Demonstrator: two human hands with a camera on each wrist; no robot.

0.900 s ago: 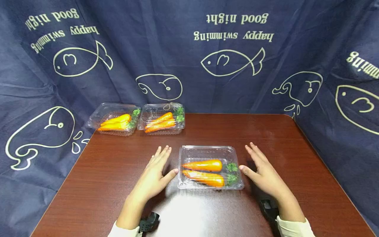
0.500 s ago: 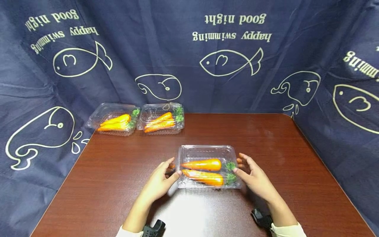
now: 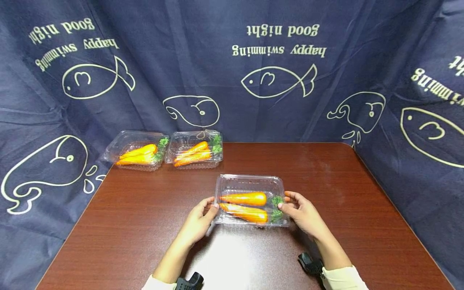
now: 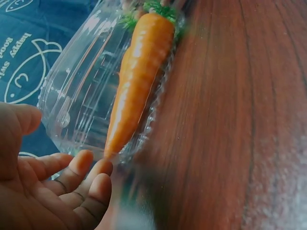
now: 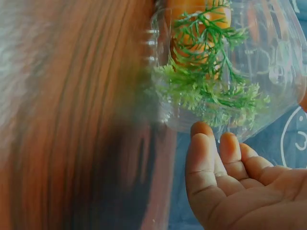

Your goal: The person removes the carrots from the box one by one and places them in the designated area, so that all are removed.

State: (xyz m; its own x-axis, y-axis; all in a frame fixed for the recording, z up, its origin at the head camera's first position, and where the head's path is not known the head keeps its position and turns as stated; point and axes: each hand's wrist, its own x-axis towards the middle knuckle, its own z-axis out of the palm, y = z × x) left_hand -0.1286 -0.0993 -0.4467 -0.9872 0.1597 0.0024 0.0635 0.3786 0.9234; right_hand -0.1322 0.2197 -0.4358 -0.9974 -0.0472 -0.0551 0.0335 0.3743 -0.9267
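Note:
A clear plastic clamshell box (image 3: 250,182) lies between the two hands, its lid closed. Inside are two orange carrots (image 3: 244,198) with green leafy tops (image 3: 277,215) at the right end. My left hand (image 3: 197,222) grips the box's left end, thumb over the lid's rim and the other fingers below it. On the right end, my right hand (image 3: 307,216) grips likewise, thumb on top near the greens. In the left wrist view the curled fingers (image 4: 98,187) meet the box by a carrot tip (image 4: 112,146); in the right wrist view fingertips (image 5: 199,146) touch its underside.
Two more clear boxes of carrots, a left one (image 3: 117,146) and a right one (image 3: 185,137), stand side by side at the table's far left corner. A dark blue printed curtain (image 3: 203,48) encloses the back and sides of the brown wooden table (image 3: 326,173).
Both hands have come inward from beside the box and taken hold of its two ends. Relative to the table, the box has shifted slightly upward or away in the head view.

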